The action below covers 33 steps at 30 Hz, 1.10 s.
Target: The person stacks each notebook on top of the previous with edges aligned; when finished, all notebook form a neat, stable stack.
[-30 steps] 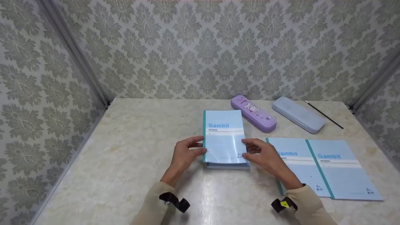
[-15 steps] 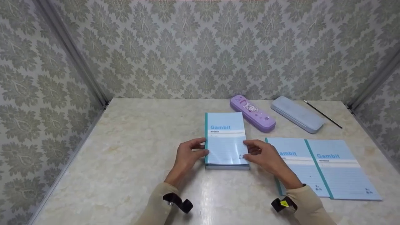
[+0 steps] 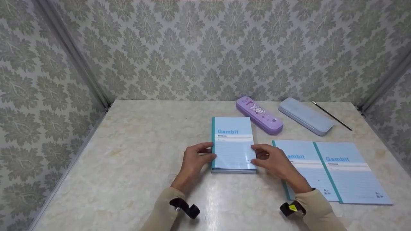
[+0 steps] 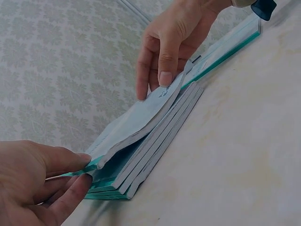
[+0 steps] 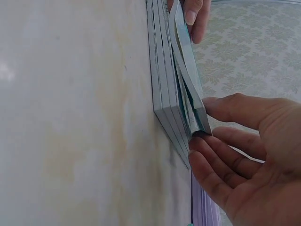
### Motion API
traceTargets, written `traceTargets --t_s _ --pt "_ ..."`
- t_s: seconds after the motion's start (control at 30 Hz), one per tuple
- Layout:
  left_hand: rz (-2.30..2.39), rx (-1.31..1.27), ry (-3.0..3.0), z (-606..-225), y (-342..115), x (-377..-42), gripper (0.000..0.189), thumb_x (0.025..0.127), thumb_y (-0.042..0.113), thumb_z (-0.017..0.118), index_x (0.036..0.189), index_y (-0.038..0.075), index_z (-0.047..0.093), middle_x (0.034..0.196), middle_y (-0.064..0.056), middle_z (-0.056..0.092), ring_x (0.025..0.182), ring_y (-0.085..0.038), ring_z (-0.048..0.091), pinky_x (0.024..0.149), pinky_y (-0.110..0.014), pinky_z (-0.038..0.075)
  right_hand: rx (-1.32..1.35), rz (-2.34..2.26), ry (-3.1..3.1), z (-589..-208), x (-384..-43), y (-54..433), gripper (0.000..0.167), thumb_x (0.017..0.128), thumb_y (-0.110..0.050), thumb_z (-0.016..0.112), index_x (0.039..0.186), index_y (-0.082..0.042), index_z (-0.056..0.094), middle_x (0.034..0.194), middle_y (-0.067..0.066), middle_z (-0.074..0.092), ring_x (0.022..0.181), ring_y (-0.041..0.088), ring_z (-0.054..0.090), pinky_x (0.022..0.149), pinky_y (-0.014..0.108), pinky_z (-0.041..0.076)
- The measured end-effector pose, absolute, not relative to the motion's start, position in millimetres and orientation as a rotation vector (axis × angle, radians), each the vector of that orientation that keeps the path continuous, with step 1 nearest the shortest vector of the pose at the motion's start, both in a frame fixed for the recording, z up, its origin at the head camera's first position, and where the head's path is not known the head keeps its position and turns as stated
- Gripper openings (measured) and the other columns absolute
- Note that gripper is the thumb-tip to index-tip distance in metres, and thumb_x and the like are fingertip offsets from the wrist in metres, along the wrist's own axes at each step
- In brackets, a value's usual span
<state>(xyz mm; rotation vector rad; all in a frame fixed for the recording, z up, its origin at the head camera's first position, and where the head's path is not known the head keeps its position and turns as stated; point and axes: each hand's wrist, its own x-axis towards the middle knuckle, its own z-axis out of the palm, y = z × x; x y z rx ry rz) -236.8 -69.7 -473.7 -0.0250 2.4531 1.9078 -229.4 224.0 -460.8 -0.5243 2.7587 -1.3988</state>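
A light-blue "Gambit" notebook [image 3: 233, 150] with a green spine lies at the top of a stack of notebooks [image 4: 162, 141] in the middle of the table. My left hand [image 3: 195, 159] pinches its spine edge between thumb and fingers. On the opposite edge, my right hand [image 3: 273, 162] pinches the same notebook near its lower right corner. Both wrist views show this top notebook slightly bowed, with a gap between it and the notebooks below. The right wrist view shows my right thumb on the cover and the fingers [image 5: 221, 162] beneath the edge.
Two more Gambit notebooks [image 3: 348, 179] lie side by side at the right, partly under my right forearm. Behind the stack rest a purple pencil case [image 3: 260, 115], a pale blue case [image 3: 305, 117] and a black pencil [image 3: 332, 116]. A patterned wall [image 3: 192, 51] borders the table.
Both hands have lowered the top notebook onto the stack and shifted it slightly right and nearer, so it lines up more closely with the notebooks below. The grip is unchanged.
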Motion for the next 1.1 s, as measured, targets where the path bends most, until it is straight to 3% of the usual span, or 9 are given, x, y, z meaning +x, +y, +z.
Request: traceTargets --t_s 0.77,1.1 --pt "1.757 0.049 2.601 -477.3 -70.5 -234.4 0.039 0.091 0.0 0.081 0.13 0.004 0.076 0.118 -0.008 0.076 0.105 -0.021 0.071 0.091 -0.036 0.06 -0.477 -1.299 2.754 -459.8 -227.3 222.3 0.044 0.091 -0.008 0.084 0.13 0.008 0.069 0.112 0.013 0.073 0.104 0.031 0.07 0.093 0.048 0.058" --pt "1.603 0.188 2.648 -470.5 -78.1 -227.5 0.038 0.088 0.003 0.085 0.124 -0.002 0.076 0.117 -0.013 0.077 0.099 -0.021 0.075 0.088 -0.037 0.061 -0.524 -1.069 2.804 -454.6 -223.9 221.4 0.059 0.093 -0.02 0.085 0.141 0.005 0.063 0.135 0.021 0.068 0.121 0.037 0.066 0.105 0.055 0.051"
